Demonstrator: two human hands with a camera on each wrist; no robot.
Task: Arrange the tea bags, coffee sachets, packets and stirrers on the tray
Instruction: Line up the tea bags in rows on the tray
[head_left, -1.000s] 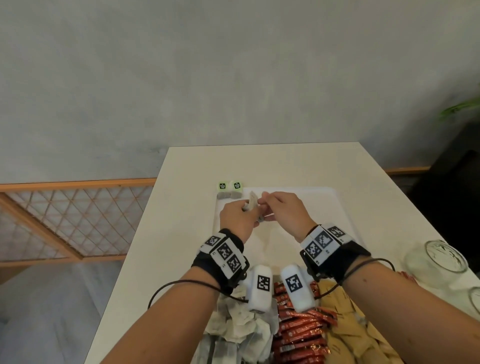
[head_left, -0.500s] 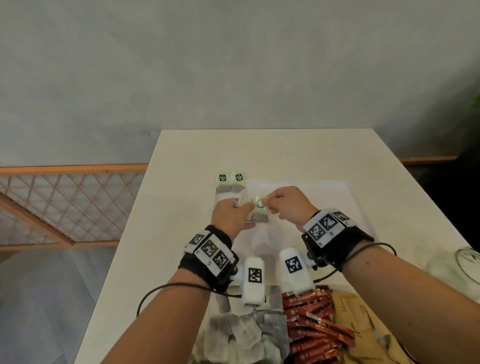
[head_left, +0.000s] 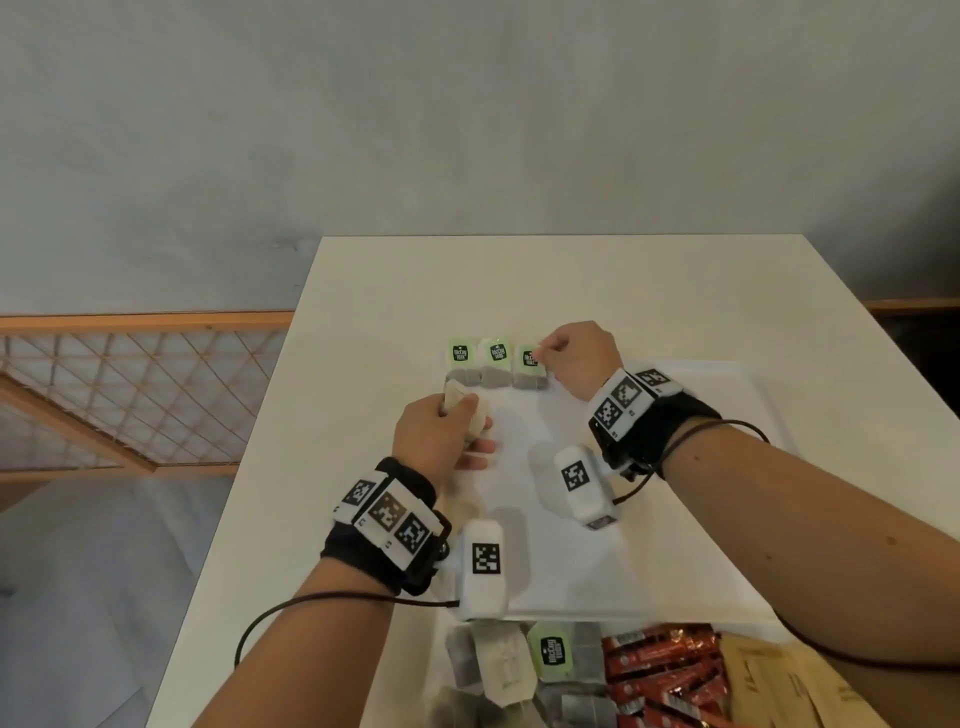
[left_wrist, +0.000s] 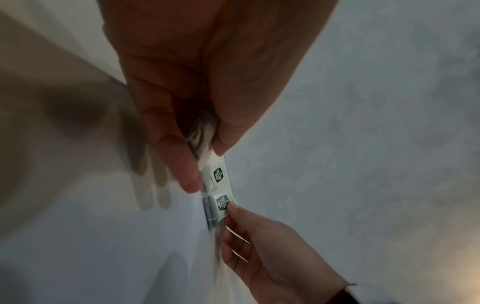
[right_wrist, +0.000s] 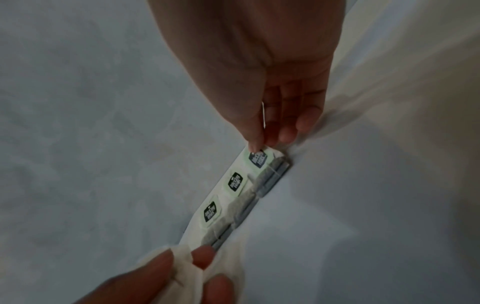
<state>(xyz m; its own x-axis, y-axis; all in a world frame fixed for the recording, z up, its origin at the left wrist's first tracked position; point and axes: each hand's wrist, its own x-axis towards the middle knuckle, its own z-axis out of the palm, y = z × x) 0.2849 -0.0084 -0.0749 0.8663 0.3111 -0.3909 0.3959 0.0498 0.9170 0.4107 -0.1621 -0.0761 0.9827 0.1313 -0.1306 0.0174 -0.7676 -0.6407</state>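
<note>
Three tea bags with green tags lie in a row along the far left edge of the white tray (head_left: 649, 519). My right hand (head_left: 540, 354) pinches the tag corner of the third tea bag (head_left: 529, 370), the rightmost one; in the right wrist view that same third tea bag (right_wrist: 262, 164) lies flat on the tray. Just near of the row, my left hand (head_left: 460, 408) grips a bunch of white tea bags (head_left: 470, 415), seen crumpled between thumb and fingers as a bunch of tea bags (left_wrist: 202, 131). No stirrers are in view.
At the table's near edge lie a pile of loose tea bags (head_left: 509, 670), red coffee sachets (head_left: 665, 670) and brown packets (head_left: 779, 686). The cream table (head_left: 519, 286) ends at a grey wall; a wooden lattice rail (head_left: 130, 395) stands to the left.
The hands were together over the tray, passing a tea bag. Now the right hand has carried it to the row as a third bag, and the left hand has drawn back with its bunch.
</note>
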